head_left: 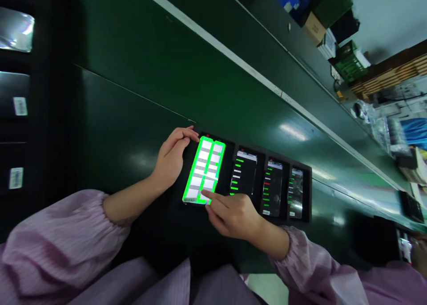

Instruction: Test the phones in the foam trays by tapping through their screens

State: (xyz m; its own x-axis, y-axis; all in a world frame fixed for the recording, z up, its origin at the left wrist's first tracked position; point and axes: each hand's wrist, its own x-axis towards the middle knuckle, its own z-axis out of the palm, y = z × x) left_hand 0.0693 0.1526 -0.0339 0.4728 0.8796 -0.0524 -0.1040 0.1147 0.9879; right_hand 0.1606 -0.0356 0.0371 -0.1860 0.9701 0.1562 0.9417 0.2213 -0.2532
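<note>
The green bench extends beneath and well beyond both hands. A dark rack stands to the far left of the left hand, its contents cut off by the margin of view. A black tray sits between the hands and continues past the right one; its walls appear intended to keep the items apart and face up.

The right hand has its index finger extended, the other fingers loosely curled and nothing gripped. The left hand is at the tray's near-left edge, fingers together and slightly bent. Whether it grips the rim cannot be told; the position would suit steadying the tray.

The lit phone lies in the end compartment, between the two hands, showing pale blocks bordered in bright green. The right fingertip is at its lower part, apparently in contact; lying face up leaves the glass accessible to that finger. Beyond the right hand, each in its own compartment, are a first dark-screened phone, a second dark-screened phone and a third dark-screened phone, all bearing short coloured lines, too small to read.
</note>
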